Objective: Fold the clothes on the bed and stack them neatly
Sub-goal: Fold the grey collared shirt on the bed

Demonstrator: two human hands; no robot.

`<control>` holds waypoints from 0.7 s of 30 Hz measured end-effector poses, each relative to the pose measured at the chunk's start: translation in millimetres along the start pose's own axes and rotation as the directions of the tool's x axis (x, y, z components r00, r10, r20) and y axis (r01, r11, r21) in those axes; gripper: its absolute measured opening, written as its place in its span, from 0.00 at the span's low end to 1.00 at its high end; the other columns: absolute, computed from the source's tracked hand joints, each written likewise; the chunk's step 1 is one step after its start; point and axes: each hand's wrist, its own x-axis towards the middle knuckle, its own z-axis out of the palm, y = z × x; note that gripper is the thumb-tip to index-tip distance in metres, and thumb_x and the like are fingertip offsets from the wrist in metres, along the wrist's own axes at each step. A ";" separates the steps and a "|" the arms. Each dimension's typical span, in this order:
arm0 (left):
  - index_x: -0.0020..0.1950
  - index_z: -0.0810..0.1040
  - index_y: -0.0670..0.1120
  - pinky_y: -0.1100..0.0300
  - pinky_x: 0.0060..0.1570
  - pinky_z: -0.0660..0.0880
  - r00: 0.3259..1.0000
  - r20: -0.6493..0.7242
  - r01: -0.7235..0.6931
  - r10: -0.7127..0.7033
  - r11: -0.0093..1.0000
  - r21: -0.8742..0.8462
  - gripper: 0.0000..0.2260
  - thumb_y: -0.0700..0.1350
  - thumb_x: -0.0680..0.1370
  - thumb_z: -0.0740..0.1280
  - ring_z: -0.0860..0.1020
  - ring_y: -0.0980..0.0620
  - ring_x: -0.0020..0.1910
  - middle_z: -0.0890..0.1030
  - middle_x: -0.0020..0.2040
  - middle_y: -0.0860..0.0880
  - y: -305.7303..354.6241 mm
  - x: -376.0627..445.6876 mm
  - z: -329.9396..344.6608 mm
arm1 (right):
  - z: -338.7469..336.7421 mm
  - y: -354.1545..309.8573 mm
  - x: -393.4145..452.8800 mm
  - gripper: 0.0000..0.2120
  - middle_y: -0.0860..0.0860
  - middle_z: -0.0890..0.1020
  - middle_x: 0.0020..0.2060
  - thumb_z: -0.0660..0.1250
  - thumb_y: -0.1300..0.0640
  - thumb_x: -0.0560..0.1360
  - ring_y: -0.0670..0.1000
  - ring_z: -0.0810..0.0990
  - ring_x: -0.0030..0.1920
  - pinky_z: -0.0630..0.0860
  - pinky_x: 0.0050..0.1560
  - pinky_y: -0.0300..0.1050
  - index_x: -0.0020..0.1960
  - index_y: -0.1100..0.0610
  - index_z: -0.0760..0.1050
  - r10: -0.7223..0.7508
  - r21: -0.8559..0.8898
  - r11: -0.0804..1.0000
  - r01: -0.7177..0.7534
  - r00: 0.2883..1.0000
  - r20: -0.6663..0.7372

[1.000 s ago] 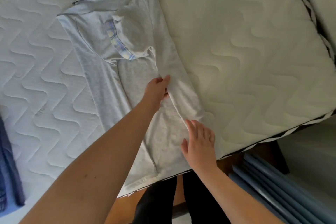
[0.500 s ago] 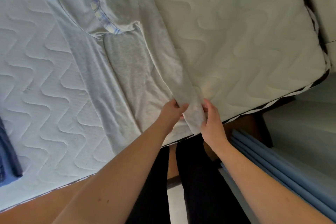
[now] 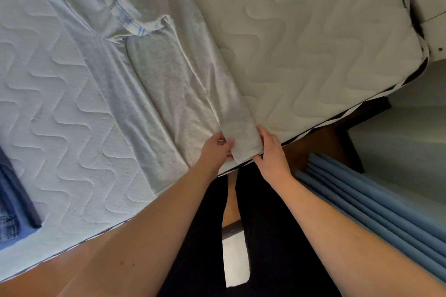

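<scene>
1. A grey shirt [image 3: 154, 75] lies on the bed [image 3: 301, 38], a bare quilted mattress, stretched from about 11 o'clock at the top of the view down to the near edge of the bed at centre.
2. Its sides are folded inward over the body, leaving a long narrow shape; a sleeve with a pale blue plaid cuff [image 3: 125, 21] lies turned in across the chest at about 11 o'clock.
3. The left hand [image 3: 217, 149] pinches the bottom hem of the right-hand folded panel, thumb on top and fingers curled under the cloth, at the bed's near edge.
4. The right hand [image 3: 271, 149] pinches the same hem from the other side, at 3 o'clock of the left hand, with only the width of the panel between them.
5. The held hem sits right at the edge of the mattress, slightly lifted off it.
6. Dark blue clothes [image 3: 12, 205], one of them denim, lie on the bed at 9 o'clock, well apart from the shirt.
7. A blue pleated curtain [image 3: 376, 200] hangs at 4 o'clock, beside the bed.
8. The person's dark trousers [image 3: 277, 236] show at 6 o'clock, between the forearms.
</scene>
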 end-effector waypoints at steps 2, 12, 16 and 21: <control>0.55 0.75 0.45 0.57 0.39 0.81 1.000 0.007 0.017 -0.016 0.995 -0.097 0.04 0.43 0.82 0.64 0.83 0.50 0.44 0.82 0.51 0.44 0.5 -3.4 0.4 | 5.8 0.3 -1.9 0.33 0.54 0.71 0.66 0.70 0.62 0.74 0.54 0.71 0.66 0.69 0.67 0.52 0.75 0.54 0.61 0.028 0.050 0.998 -0.026 0.998 -0.048; 0.52 0.77 0.49 0.63 0.38 0.77 0.987 -0.087 -0.132 0.136 0.990 0.043 0.06 0.46 0.77 0.71 0.81 0.56 0.38 0.85 0.41 0.51 -21.8 -16.4 -5.2 | 13.7 -10.1 -2.0 0.18 0.49 0.82 0.49 0.61 0.66 0.74 0.51 0.81 0.48 0.78 0.48 0.47 0.59 0.50 0.76 0.320 0.277 0.925 -0.260 0.927 -0.197; 0.48 0.77 0.47 0.54 0.41 0.81 0.972 -0.175 -0.124 0.158 0.974 0.192 0.04 0.46 0.78 0.69 0.81 0.55 0.34 0.84 0.37 0.48 -30.1 -16.2 9.2 | 3.5 5.8 -2.3 0.11 0.52 0.82 0.46 0.62 0.62 0.76 0.55 0.82 0.43 0.80 0.47 0.54 0.56 0.53 0.77 0.359 0.237 0.918 -0.318 0.920 -0.155; 0.47 0.75 0.46 0.51 0.40 0.83 0.972 -0.221 -0.019 0.083 0.961 0.276 0.04 0.46 0.78 0.67 0.82 0.53 0.32 0.82 0.36 0.47 -31.4 -11.2 18.4 | -0.3 14.2 -1.4 0.10 0.56 0.81 0.46 0.60 0.51 0.79 0.59 0.80 0.46 0.70 0.37 0.47 0.56 0.53 0.76 0.319 -0.207 0.922 -0.329 0.944 -0.078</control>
